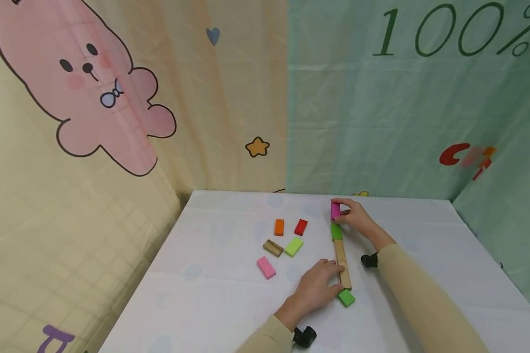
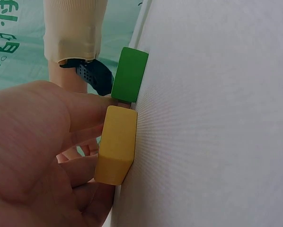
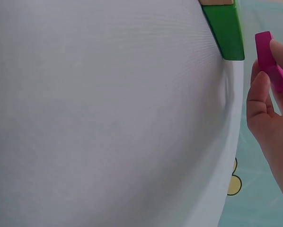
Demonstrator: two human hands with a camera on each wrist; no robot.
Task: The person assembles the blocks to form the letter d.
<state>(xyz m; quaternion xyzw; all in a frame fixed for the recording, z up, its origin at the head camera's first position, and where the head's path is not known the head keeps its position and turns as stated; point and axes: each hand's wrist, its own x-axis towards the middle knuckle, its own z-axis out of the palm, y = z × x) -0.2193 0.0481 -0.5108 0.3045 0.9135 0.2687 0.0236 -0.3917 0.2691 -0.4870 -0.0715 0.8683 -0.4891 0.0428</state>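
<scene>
My right hand [image 1: 357,218] pinches a magenta block [image 1: 335,211] between thumb and fingers, just past the far end of a row of blocks. In the right wrist view the magenta block [image 3: 269,59] is apart from the row's far green block [image 3: 225,33]. Light wooden blocks [image 1: 339,251] make up the row's middle. At the near end lies another green block [image 1: 346,297], turned at a slight angle. My left hand [image 1: 316,285] holds the nearer wooden block [image 2: 117,144] from the left, thumb beside the near green block [image 2: 130,74]; some fingers are partly hidden.
Left of the row lie loose blocks: orange [image 1: 279,227], red [image 1: 301,227], lime green [image 1: 293,247], brown [image 1: 273,248] and pink [image 1: 266,267]. The white table [image 1: 203,304] ends at a printed curtain [image 1: 229,98] behind. Black devices [image 1: 305,337] sit at both wrists.
</scene>
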